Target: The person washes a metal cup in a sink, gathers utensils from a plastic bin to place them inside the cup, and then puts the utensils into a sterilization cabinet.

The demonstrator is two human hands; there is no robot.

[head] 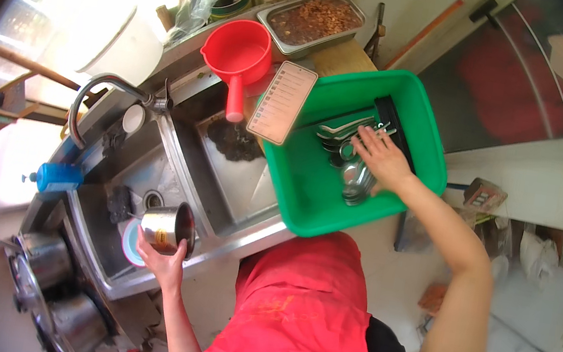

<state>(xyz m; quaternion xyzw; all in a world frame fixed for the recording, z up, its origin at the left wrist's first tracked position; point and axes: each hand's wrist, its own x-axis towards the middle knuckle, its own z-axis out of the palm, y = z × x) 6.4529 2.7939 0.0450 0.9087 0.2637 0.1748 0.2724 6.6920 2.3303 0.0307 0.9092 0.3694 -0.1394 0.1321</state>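
Note:
My left hand [162, 262] grips a stainless steel cylindrical container [164, 227] that bears a label. I hold it tilted over the left sink basin [145, 172], its dark mouth facing right. Beneath it lies a light blue bowl [132, 242] with a pink rim. My right hand [383, 158] reaches into a green plastic tub [310, 199] and rests at a pile of metal cutlery. Several spoons [355, 179] lie under the palm, blurred. Whether the fingers grip any is hidden. A long black object [395, 127] lies along the tub's far side.
A phone [282, 102] with a lit screen leans by the tub. Beside it sit a red dipper [240, 52] and a steel tray of brown pieces [315, 20]. The faucet [115, 83] arches over the left. A blue bottle [58, 178] and steel pots [48, 258] stand left.

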